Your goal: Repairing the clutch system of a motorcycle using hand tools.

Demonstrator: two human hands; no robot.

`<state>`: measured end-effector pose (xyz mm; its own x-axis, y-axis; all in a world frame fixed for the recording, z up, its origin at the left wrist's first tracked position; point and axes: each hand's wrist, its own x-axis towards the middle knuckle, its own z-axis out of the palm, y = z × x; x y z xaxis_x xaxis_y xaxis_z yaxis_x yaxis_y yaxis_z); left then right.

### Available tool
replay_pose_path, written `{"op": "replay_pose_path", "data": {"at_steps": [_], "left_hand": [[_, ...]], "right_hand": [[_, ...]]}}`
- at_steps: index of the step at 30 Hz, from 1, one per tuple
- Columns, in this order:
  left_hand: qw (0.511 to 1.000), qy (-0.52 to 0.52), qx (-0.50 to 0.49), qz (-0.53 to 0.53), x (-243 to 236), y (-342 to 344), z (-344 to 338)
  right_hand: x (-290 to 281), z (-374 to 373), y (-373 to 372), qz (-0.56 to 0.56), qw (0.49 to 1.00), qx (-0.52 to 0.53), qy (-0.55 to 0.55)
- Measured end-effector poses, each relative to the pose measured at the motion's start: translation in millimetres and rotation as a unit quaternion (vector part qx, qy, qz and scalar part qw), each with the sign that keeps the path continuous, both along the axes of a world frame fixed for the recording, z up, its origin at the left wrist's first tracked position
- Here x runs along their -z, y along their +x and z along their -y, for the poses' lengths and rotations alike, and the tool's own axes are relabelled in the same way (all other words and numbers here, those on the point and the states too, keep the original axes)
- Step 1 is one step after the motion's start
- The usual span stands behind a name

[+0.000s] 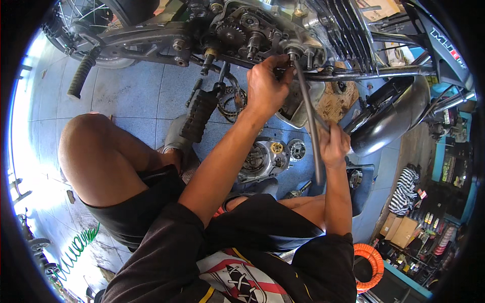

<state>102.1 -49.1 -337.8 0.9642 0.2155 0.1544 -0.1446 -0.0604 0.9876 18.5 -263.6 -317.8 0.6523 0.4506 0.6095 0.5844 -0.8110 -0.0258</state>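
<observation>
My left hand (268,86) reaches up to the exposed motorcycle engine (252,33), its fingers closed around the end of a shaft (293,53) on the engine's right side; what they pinch is hidden. My right hand (336,146) is lower and to the right, wrapped round a slim metal rod. Just left of that hand, a long grey metal bar (310,121) runs from the shaft down toward my lap. How the rod and bar join cannot be made out. A toothed gear (231,35) shows on the engine left of my left hand.
Below the engine lie a removed engine cover (260,161), a round clutch part (297,149) and metal rings (232,103). A rubber footrest (199,116) and kick pedal (83,70) jut out. The front wheel (399,121) stands right, near a blue bin (364,187).
</observation>
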Motion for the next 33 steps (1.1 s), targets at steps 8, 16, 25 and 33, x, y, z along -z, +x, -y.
{"op": "replay_pose_path", "data": {"at_steps": [8,16,25,33], "left_hand": [[1.0,0.006,-0.01,-0.002,-2.4,-2.1,2.7],[1.0,-0.015,-0.01,0.006,-1.4,-0.6,4.3],[1.0,0.022,-0.015,0.011,-0.2,-1.0,4.2],[0.999,0.033,-0.03,0.003,-4.1,-2.2,6.1]], "right_hand": [[0.6,2.3,1.3,-0.027,0.999,0.013,-0.016],[-1.0,4.4,2.1,-0.008,0.999,0.023,-0.032],[-0.1,4.0,2.9,0.025,0.999,-0.022,0.01],[-1.3,-0.3,4.6,0.003,0.999,-0.031,0.024]]}}
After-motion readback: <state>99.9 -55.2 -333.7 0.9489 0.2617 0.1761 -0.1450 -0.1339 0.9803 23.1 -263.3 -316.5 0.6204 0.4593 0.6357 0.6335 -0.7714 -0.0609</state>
